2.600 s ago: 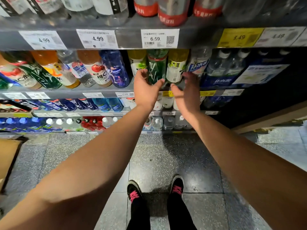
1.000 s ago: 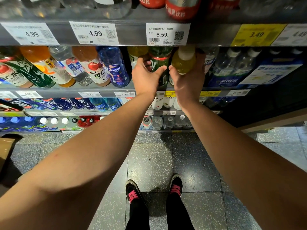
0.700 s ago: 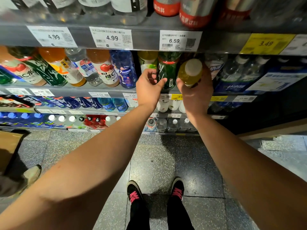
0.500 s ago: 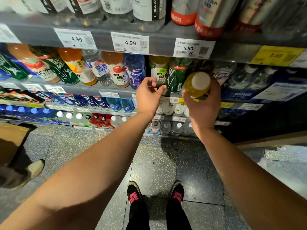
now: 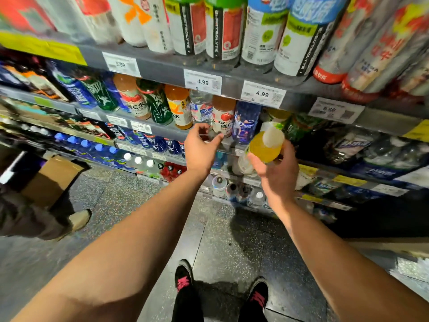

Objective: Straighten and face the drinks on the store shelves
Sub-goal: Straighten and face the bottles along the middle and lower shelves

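My right hand [image 5: 276, 173] grips a yellow drink bottle with a white cap [image 5: 265, 146], held off the shelf with the cap tilted toward me. My left hand [image 5: 200, 147] hovers in front of the middle shelf [image 5: 167, 131], fingers loosely curled and holding nothing. It is just below the clear bottle with a blue label [image 5: 201, 110] and the apple-label bottle [image 5: 223, 117]. A dark blue bottle [image 5: 246, 123] stands to their right. Beside it, a yellow-capped bottle [image 5: 279, 115] and a green bottle [image 5: 301, 127] stand behind the held one.
Tall bottles line the top shelf [image 5: 232, 75] above price tags [image 5: 262, 94]. Lower shelves hold blue and white-capped bottles [image 5: 137, 160]. A cardboard box [image 5: 50, 180] and another person's shoe [image 5: 80, 220] are on the floor at left. My own shoes [image 5: 183, 275] stand below.
My right hand pulled the yellow bottle out of the shelf row and toward me. My left hand let go of the green bottle and moved left. The view swung to the left.
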`<state>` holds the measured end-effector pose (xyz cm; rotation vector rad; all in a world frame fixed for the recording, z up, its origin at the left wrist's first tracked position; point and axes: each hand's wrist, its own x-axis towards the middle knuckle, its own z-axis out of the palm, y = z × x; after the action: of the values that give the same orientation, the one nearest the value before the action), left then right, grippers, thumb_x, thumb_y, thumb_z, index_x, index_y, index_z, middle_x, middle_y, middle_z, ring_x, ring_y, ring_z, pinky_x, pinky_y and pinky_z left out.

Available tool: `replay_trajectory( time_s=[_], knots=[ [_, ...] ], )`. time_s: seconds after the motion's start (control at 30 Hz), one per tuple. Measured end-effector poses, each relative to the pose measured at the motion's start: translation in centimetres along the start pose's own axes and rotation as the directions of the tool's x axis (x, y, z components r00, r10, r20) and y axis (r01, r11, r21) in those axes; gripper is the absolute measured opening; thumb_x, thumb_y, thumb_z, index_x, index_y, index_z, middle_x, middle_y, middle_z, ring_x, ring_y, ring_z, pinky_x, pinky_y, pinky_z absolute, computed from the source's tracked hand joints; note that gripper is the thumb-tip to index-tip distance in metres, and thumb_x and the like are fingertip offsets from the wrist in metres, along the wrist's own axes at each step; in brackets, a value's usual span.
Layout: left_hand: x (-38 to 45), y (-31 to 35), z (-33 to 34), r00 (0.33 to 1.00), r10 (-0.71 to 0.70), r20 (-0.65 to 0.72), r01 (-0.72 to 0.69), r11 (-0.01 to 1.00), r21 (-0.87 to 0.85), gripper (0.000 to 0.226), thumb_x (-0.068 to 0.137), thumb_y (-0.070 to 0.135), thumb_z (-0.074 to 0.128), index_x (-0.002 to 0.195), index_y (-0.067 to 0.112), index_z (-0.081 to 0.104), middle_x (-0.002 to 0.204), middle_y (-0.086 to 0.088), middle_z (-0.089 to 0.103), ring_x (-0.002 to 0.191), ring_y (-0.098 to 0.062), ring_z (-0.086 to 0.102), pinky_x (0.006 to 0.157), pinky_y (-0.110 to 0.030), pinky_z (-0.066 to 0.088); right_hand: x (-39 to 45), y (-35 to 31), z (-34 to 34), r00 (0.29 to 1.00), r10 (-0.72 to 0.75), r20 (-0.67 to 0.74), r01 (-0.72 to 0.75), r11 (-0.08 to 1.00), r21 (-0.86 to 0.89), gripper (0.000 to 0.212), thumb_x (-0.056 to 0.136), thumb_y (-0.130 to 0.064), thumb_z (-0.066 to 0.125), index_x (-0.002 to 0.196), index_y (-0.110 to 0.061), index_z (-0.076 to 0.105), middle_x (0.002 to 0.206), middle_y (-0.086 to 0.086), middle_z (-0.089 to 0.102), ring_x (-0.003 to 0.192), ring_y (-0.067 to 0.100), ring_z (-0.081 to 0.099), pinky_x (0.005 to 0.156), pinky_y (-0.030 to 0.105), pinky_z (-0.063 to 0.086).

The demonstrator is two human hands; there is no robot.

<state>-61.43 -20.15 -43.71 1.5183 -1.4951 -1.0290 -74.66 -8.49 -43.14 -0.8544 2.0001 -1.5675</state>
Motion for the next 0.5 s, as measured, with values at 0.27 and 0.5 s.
replay_trajectory(
  time_s=[0.27, 0.5],
  knots=[
    [8.0, -1.1, -3.5, 0.959, 0.151, 0.241, -0.214, 0.940, 0.265, 0.084, 0.090, 0.021, 0.073, 0.155, 0.007, 0.021, 0.164, -0.010, 0.017, 0.151, -0.021, 0.017, 0.112, -0.012, 0.001, -1.1, -0.2, 5.9, 0.996, 0.050, -0.071, -0.054, 0.997, -0.061, 0.074, 0.064, -0.048, 0.087, 0.126, -0.023, 0.056, 0.114, -0.004, 0.068, 0.103, 0.012, 0.066, 0.093, 0.036, 0.056],
    [11.4, -2.8, -3.7, 0.874, 0.359, 0.328, -0.450, 0.852, 0.267, 0.049, 0.086, 0.016, 0.075, 0.124, 0.005, 0.047, 0.127, -0.010, 0.045, 0.118, -0.024, 0.050, 0.101, -0.037, 0.045, -2.9, 0.6, 9.6, 0.982, 0.050, -0.182, -0.056, 0.998, -0.023, 0.062, 0.069, -0.042, 0.087, 0.122, -0.030, 0.056, 0.115, -0.008, 0.067, 0.105, 0.007, 0.064, 0.095, 0.028, 0.053]
  ],
)
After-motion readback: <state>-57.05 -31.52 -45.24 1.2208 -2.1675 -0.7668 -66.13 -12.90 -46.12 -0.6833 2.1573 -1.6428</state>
